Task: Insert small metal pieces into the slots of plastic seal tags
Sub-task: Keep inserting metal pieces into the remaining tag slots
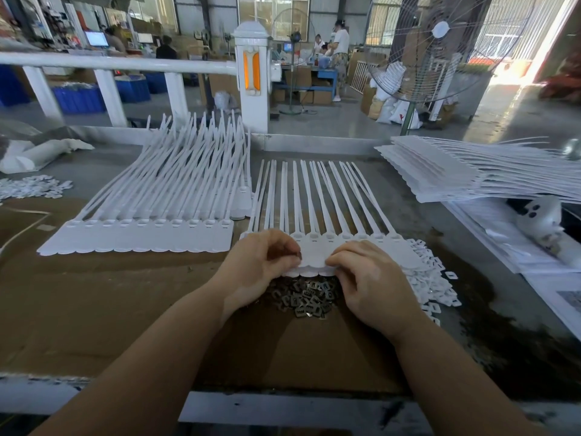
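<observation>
On the brown cardboard desk, both hands pinch the white plastic seal tag strip: left hand, right hand. Better to keep the strip flat and take one small grey metal piece at a time.

A white railing crosses the upper left of the frame and ends at a white post with an orange reflector strip, top centre. Behind it lies a grey concrete floor, shiny where daylight pours in from an opening at the upper right. A large pedestal fan with a wire cage stands at the upper right; a smaller fan stands farther back near a blue workbench. Blue crates sit on the floor at the upper left. Tall windows line the far wall. Several people stand around the distant benches, too small to make out.
</observation>
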Available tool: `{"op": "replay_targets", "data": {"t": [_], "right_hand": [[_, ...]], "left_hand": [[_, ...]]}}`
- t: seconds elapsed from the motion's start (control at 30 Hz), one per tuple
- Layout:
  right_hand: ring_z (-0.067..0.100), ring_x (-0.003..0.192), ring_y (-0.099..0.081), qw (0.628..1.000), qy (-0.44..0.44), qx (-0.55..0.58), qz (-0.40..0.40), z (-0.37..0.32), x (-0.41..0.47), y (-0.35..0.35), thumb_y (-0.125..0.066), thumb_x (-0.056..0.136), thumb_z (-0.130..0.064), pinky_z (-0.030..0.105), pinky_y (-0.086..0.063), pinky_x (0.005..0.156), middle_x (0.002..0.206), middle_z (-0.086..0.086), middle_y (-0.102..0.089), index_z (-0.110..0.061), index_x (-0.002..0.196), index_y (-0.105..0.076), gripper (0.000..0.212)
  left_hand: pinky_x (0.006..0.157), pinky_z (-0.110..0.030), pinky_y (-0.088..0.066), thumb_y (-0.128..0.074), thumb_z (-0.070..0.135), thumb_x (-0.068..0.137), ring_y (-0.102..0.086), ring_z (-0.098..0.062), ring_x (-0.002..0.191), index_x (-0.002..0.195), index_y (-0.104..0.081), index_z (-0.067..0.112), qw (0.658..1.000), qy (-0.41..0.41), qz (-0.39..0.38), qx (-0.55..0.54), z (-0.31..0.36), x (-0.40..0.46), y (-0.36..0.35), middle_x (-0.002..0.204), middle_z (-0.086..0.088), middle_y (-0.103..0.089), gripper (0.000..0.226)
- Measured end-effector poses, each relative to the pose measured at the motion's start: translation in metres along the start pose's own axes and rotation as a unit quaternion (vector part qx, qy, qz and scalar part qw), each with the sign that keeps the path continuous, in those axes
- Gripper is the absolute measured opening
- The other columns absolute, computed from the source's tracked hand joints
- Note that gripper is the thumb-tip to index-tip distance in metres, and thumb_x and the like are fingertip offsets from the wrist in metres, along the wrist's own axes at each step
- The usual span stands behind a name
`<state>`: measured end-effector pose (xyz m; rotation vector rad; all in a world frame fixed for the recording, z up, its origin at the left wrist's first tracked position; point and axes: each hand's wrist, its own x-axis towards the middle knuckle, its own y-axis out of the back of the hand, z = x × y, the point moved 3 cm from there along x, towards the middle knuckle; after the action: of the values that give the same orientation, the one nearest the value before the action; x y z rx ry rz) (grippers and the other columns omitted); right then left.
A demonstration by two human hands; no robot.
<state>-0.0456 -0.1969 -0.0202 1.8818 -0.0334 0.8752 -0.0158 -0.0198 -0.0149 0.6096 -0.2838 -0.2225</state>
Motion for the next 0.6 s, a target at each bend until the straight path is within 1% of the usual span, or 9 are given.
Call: {"op": "replay_targets", "data": {"t": [0.07,0.17,0.27,0.37,0.5,0.6], "right_hand": [[0.024,0.087,-0.061,1.0,-0.001,0.0,-0.003,0.0,0.001,0.0,-0.063,0.078,0.004,0.04,-0.052,0.079,0.089,0.006,-0.068,-0.005,0.087,-0.07,0.015],[0.024,0.086,-0.061,1.0,0.001,-0.001,-0.005,0.0,0.0,-0.001,-0.064,0.077,0.004,0.039,-0.053,0.079,0.088,0.006,-0.068,-0.005,0.087,-0.07,0.015],[0.023,0.086,-0.062,1.0,0.001,-0.002,-0.004,0.0,0.001,-0.001,-0.064,0.077,0.005,0.039,-0.053,0.078,0.088,0.005,-0.068,-0.005,0.087,-0.071,0.015],[0.023,0.086,-0.061,1.0,0.001,0.0,-0.001,-0.001,0.001,-0.001,-0.064,0.077,0.005,0.038,-0.052,0.078,0.087,0.005,-0.068,-0.005,0.086,-0.071,0.015],[0.022,0.086,-0.061,1.0,-0.003,-0.004,-0.002,0.0,-0.001,-0.001,-0.065,0.077,0.005,0.037,-0.052,0.079,0.087,0.005,-0.068,-0.005,0.086,-0.071,0.015],[0.023,0.086,-0.061,1.0,-0.002,-0.004,-0.002,0.0,0.0,-0.001,-0.065,0.077,0.005,0.037,-0.052,0.079,0.087,0.004,-0.068,-0.005,0.086,-0.071,0.015]], "left_hand": [[0.073,-0.013,-0.049,-0.067,0.007,0.083,-0.064,-0.004,0.075,0.083,-0.062,0.021,0.996,0.026,0.04,-0.073,-0.004,0.0,0.007,0.082,0.005,-0.068,0.015],[0.061,-0.013,-0.05,-0.067,-0.002,0.081,-0.065,-0.007,0.066,0.083,-0.066,0.013,0.977,0.069,0.105,-0.17,-0.012,0.0,0.016,0.08,-0.006,-0.069,0.015],[0.059,-0.01,-0.049,-0.067,-0.001,0.082,-0.067,-0.006,0.068,0.084,-0.07,0.014,0.959,0.118,0.149,-0.209,-0.02,0.003,0.025,0.08,-0.004,-0.069,0.015],[0.058,-0.009,-0.049,-0.064,0.001,0.085,-0.065,-0.011,0.074,0.086,-0.072,0.015,0.946,0.147,0.166,-0.237,-0.026,0.005,0.031,0.085,-0.003,-0.07,0.017],[0.058,-0.012,-0.052,-0.061,-0.004,0.085,-0.063,-0.015,0.073,0.091,-0.07,0.006,0.93,0.175,0.171,-0.276,-0.03,0.006,0.034,0.088,-0.009,-0.069,0.015],[0.059,-0.015,-0.054,-0.064,-0.004,0.083,-0.064,-0.017,0.074,0.087,-0.07,0.007,0.916,0.19,0.167,-0.312,-0.032,0.006,0.035,0.089,-0.012,-0.068,0.013]]}}
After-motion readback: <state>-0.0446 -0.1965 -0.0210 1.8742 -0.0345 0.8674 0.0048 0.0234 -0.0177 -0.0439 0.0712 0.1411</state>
